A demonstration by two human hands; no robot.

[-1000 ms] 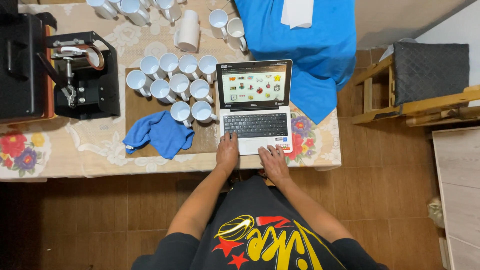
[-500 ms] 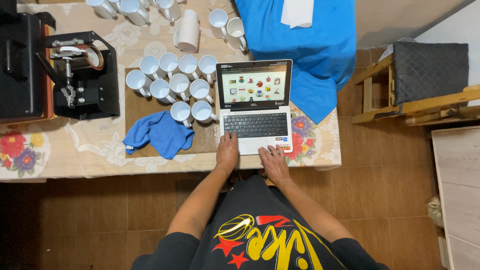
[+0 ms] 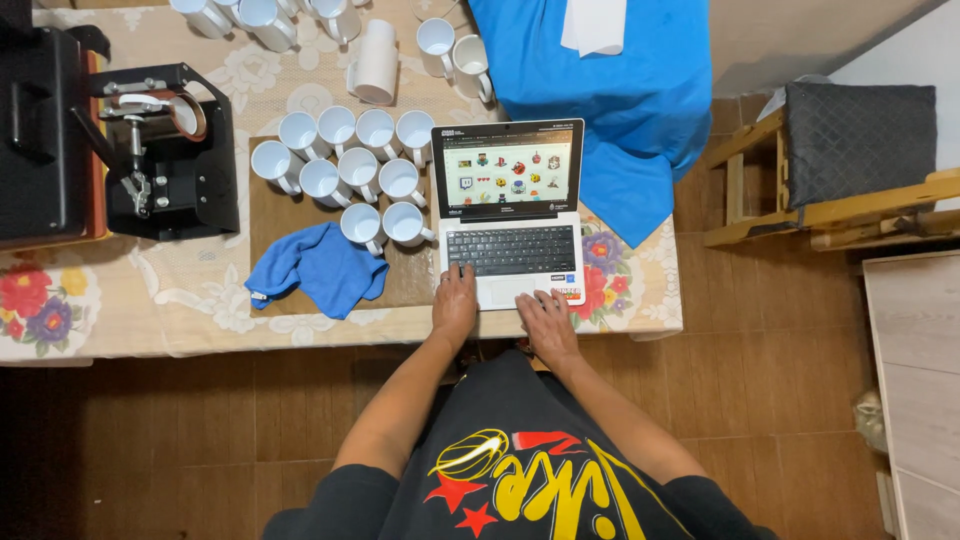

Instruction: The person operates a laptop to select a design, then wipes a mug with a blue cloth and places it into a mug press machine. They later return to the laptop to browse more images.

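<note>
A small white laptop stands open near the table's front edge, its screen showing rows of small coloured pictures. My left hand rests on the laptop's lower left corner, fingertips at the bottom row of keys. My right hand lies on the palm rest around the touchpad, fingers spread. Neither hand holds anything.
Several white mugs stand on a brown board left of the laptop, with a blue cloth in front. A black mug press sits at the far left. Blue fabric covers the table's back right. A wooden chair with grey cushion stands right.
</note>
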